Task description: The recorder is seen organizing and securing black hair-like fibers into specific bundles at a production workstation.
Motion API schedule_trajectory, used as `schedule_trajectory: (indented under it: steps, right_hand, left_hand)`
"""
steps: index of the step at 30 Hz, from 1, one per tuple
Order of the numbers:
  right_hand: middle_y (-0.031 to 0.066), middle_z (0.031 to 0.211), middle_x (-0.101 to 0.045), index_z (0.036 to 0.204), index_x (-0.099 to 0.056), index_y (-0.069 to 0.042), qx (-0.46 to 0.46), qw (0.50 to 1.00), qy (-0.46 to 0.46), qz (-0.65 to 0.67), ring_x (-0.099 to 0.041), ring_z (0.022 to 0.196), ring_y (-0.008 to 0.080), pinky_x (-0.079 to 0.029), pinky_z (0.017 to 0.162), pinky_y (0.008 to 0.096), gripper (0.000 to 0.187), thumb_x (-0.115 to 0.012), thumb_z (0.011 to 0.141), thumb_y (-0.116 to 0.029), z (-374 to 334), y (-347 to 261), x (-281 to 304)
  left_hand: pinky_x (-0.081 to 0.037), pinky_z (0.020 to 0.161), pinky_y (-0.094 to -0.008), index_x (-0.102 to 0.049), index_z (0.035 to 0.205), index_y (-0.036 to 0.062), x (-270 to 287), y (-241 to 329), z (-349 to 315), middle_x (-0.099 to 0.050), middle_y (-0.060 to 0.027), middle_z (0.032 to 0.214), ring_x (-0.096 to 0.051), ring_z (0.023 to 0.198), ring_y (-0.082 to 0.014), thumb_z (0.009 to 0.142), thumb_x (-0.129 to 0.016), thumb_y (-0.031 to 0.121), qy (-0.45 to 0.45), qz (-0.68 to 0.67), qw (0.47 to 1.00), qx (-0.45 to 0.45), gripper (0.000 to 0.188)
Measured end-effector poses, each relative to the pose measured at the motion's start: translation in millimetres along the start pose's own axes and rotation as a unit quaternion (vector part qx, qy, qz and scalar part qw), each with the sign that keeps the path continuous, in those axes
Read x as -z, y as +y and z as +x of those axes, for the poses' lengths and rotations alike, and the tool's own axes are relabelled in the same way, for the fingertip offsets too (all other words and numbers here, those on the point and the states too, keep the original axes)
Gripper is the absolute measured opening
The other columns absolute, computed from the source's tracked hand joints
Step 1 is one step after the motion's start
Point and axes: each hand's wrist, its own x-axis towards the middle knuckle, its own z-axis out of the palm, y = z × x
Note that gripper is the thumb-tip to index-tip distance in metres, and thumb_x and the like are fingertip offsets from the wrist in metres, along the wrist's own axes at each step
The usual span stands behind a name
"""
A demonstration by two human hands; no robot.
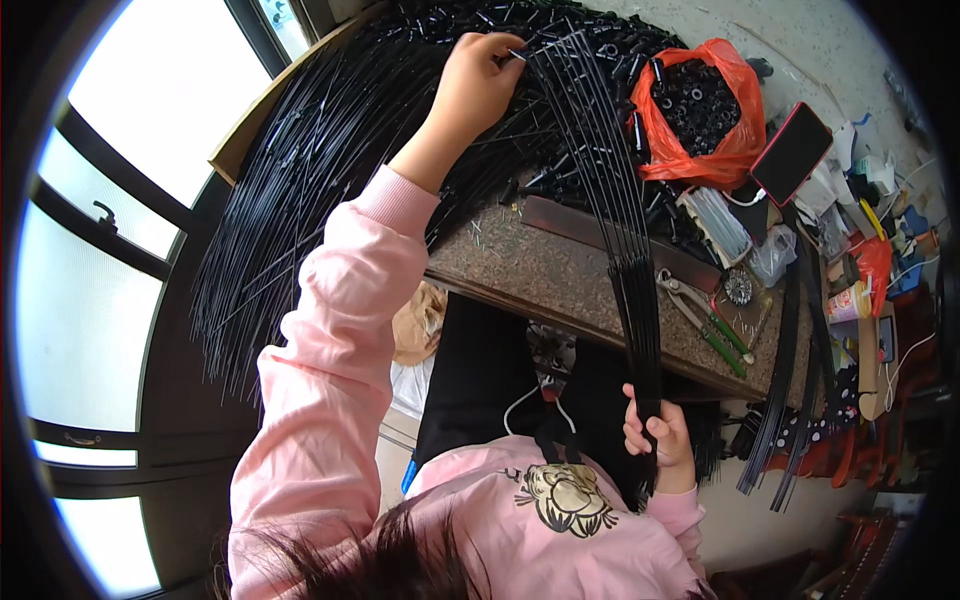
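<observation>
My right hand is closed round the lower end of a bundle of thin black rods. The bundle slants up over the table edge, and its rods fan apart toward their far ends. Stretched out to the far left, my left hand has its thumb and fingers pinched together close to the fanned tips. A small shiny tip shows at its fingers, too small to name. Beneath my left arm lies a large heap of loose black rods. Short black tubular parts are piled beyond it.
Back right, an orange-red plastic bag holds small black rings, beside a phone propped up. Green-handled pliers and a dark metal bar lie on the speckled tabletop. More black strips hang over the right edge.
</observation>
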Motion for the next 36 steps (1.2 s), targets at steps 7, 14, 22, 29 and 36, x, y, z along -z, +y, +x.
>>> schedule_trajectory:
  steps: [7, 14, 22, 29, 36]
  right_hand:
    - [0.0005, 0.061, -0.036, 0.109, -0.031, 0.005, 0.063, 0.985, 0.081, -0.136, -0.031, 0.04, 0.0036, -0.028, 0.036, 0.0173, 0.046, -0.046, 0.074, -0.02, 19.2, -21.3, -22.2]
    - [0.0039, 0.071, -0.045, 0.105, -0.039, 0.004, 0.127, 0.872, 0.18, -0.437, -0.045, 0.055, 0.0079, -0.036, 0.049, 0.018, 0.035, -0.046, 0.073, -0.008, 45.7, -32.9, -39.0]
    - [0.019, 0.102, -0.043, 0.106, -0.035, 0.007, 0.265, 0.791, 0.179, -0.521, -0.043, 0.095, 0.0251, -0.032, 0.08, 0.0278, 0.039, -0.047, 0.071, -0.003, 63.4, -37.2, -65.3]
    - [0.0153, 0.101, -0.043, 0.108, -0.034, 0.006, 0.27, 0.814, 0.171, -0.484, -0.043, 0.093, 0.0208, -0.032, 0.079, 0.0265, 0.043, -0.05, 0.07, -0.007, 71.5, -39.0, -65.5]
    - [0.0088, 0.087, -0.05, 0.097, -0.041, 0.003, 0.017, 0.946, 0.222, -0.234, -0.048, 0.082, 0.0147, -0.037, 0.073, 0.023, 0.028, -0.046, 0.075, -0.014, 48.2, -53.8, -44.0]
  left_hand:
    - [-0.036, 0.049, -0.0177, -0.048, 0.082, -0.0006, 11.1, 62.3, -51.5, -0.049, -0.0033, 0.069, -0.045, 0.054, -0.0068, 0.07, -0.048, 0.015, -0.042, -0.432, 0.838, 0.33, 0.02]
    - [-0.036, 0.072, -0.029, -0.04, 0.095, -0.0001, -1.8, 122.4, -83.0, -0.049, -0.0091, 0.085, -0.048, 0.081, -0.0185, 0.072, -0.046, 0.026, -0.164, -0.544, 0.721, 0.396, 0.035]
    - [-0.04, 0.065, -0.0308, -0.041, 0.088, 0.001, -1.5, 135.0, -97.8, -0.049, -0.0092, 0.074, -0.049, 0.071, -0.0203, 0.075, -0.041, 0.011, -0.209, -0.656, 0.611, 0.391, 0.017]
    - [-0.038, 0.053, -0.0259, -0.039, 0.079, 0.0037, -9.1, 134.9, -90.9, -0.04, -0.0046, 0.061, -0.041, 0.056, -0.0142, 0.074, -0.037, 0.006, -0.136, -0.719, 0.54, 0.416, 0.006]
    - [-0.036, 0.051, -0.0261, -0.039, 0.078, 0.0045, -9.1, 111.3, -62.7, -0.036, -0.0031, 0.059, -0.037, 0.053, -0.0124, 0.074, -0.036, 0.006, -0.145, -0.772, 0.519, 0.337, 0.005]
